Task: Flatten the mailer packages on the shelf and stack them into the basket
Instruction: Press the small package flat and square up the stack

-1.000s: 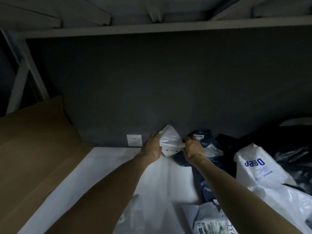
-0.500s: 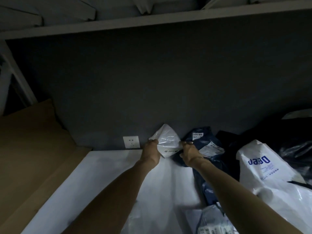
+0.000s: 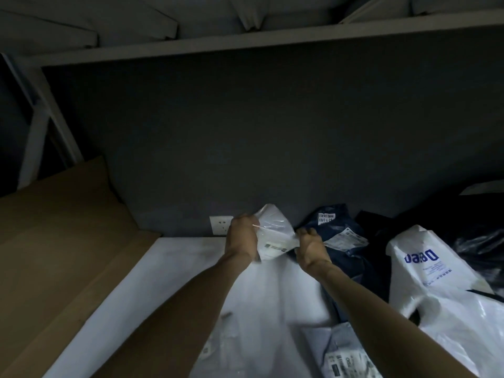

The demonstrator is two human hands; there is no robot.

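White shelf: cardboard sheet at left; dark blue mailer, white printed mailer at right.

You have one view only, a wide-angle camera on your head, looking forward and down from close above the white shelf toward the dark back wall just ahead.

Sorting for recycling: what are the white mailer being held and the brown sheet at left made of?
The white mailer looks like thin glossy plastic film: it crinkles and shines. The brown sheet is likely matte cardboard, flat and stiff-looking.
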